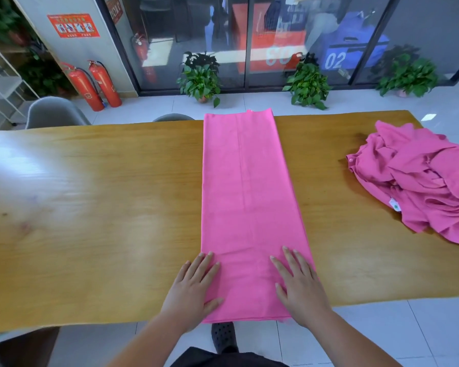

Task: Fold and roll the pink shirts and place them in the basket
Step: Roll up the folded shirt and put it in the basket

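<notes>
Your left hand [194, 287] and right hand [300, 287] press flat, fingers [289, 260] straight and gripping nothing, on the near end of the folded pink shirt [249, 181], which stretches away beyond them along the surface [104, 207], seemingly steadying it for rolling.

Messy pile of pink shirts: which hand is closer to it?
Right. The right hand rests flat on the folded shirt, on the side toward the pile; the left hand rests on the opposite edge, farther away.
</notes>
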Tool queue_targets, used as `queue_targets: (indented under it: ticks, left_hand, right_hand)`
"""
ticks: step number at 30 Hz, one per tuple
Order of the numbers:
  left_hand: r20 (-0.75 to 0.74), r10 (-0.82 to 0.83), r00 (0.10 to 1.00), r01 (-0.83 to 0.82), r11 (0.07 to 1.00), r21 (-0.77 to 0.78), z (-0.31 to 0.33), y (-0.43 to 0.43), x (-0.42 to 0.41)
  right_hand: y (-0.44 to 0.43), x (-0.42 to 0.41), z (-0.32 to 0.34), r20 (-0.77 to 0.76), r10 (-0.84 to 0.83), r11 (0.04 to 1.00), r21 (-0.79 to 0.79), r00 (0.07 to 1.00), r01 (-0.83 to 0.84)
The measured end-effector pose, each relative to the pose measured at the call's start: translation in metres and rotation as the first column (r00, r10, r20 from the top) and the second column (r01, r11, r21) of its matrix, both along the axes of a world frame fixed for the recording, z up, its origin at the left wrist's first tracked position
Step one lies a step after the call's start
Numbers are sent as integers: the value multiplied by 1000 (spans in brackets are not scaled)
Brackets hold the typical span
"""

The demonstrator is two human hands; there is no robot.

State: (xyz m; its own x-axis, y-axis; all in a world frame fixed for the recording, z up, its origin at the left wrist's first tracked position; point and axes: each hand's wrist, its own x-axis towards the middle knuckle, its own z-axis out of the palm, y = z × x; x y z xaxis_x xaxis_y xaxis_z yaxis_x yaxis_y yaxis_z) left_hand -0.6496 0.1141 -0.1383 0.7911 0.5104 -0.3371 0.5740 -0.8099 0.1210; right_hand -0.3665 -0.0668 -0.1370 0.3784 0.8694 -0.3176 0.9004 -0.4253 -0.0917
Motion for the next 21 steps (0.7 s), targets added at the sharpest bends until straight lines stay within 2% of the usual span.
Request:
queue_targets:
  ticks: [11,16,19,21]
  left_hand:
    - [-77,170,982,-171,985,-17,19,-13,-19]
    - [-19,202,979,-202,979,-28,34,-2,-9]
    - [2,233,973,-233,972,-21,42,16,5]
    - [9,247,969,-246,968,-41,47,33,14]
  right_hand:
    - [-42,6,1,-54,-64,997,48,997,66]
    - [-28,1,15,-57,-107,994,-15,993,107]
    - [-11,-7,23,-35,-202,979,-3,979,202]
    - [4,-12,28,-49,-209,978,8,977,209]
